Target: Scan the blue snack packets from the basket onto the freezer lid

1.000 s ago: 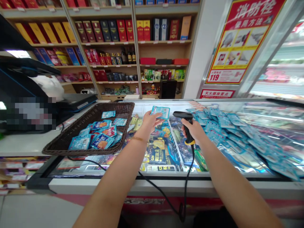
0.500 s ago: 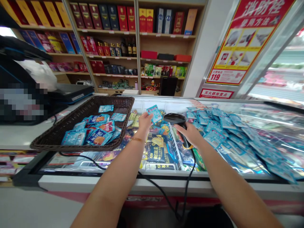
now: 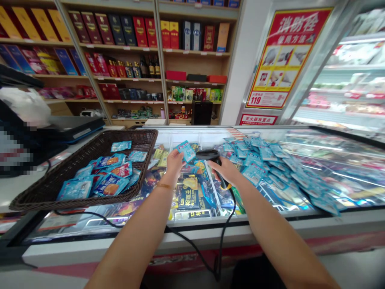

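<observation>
Between the fingertips of my left hand (image 3: 174,163) is a small blue snack packet (image 3: 185,151), held up over the glass-topped freezer (image 3: 135,237). My right hand (image 3: 226,170) is wrapped round the handle of a black barcode scanner (image 3: 207,154). The scanner's head points left and sits close beside the packet. On the left, a dark brown woven basket (image 3: 150,160) contains several blue packets (image 3: 112,184), some with red or dark blue fronts. A big heap of similar blue packets (image 3: 267,160) lies on the glass to the right.
The scanner's black cable (image 3: 192,245) loops over the freezer's front edge. Black checkout equipment (image 3: 75,126) stands on the counter at left. Shelves (image 3: 120,46) of boxes and bottles line the back, and a red fire-hydrant sign (image 3: 285,60) hangs at right.
The camera view has turned a little to the right, so the scene sits further left. Both hands still hold the packet and the scanner, in nearly the same pose.
</observation>
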Tool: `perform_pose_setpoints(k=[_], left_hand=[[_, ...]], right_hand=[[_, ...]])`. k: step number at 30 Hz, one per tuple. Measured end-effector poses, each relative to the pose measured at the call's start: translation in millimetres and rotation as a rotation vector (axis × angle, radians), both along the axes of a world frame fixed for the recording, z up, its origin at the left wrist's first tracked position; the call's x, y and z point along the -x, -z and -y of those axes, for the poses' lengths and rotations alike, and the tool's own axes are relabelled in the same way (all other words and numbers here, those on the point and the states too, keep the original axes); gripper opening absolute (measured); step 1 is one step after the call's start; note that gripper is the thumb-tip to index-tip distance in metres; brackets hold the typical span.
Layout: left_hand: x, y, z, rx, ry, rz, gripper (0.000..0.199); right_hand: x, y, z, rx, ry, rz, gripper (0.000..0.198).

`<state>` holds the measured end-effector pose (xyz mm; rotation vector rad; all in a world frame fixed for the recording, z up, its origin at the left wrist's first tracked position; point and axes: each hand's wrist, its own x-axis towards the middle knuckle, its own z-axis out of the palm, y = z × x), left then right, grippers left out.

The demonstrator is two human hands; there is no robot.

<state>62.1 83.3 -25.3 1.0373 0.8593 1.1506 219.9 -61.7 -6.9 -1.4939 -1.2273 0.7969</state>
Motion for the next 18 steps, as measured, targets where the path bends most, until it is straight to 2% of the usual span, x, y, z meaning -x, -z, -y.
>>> perform_pose_setpoints(k=[4,8,11,13,18], left_hand=[[-19.3,-6.8,1.6,0.009,0.014,0.005,0.019],[-63.5,-24.3,11.0,0.050,0.084,0.031,0.020],[-111.8,-39.2,27.2,0.128,0.123,0.067,0.026],[-148.7,-48.6,40.8,0.146,0.197,0.068,0.028],[-245.6,-60.3,71.7,0.099,0.404,0.029,0.027]], right_hand=[[-22.6,-12.9,17.3,-0.011,0.113,-0.068,0.026],[-68.1,-24.8,60.4,-0.029,0.275,-0.099,0.027],[-108.5,-31.5,98.0,-0.016,0.469,-0.114,0.029],[-134.1,-35.7,120.9,-0.023,0.590,-0.142,0.028],[-182.2,-40.8,163.3,-0.102,0.775,-0.198,0.028]])
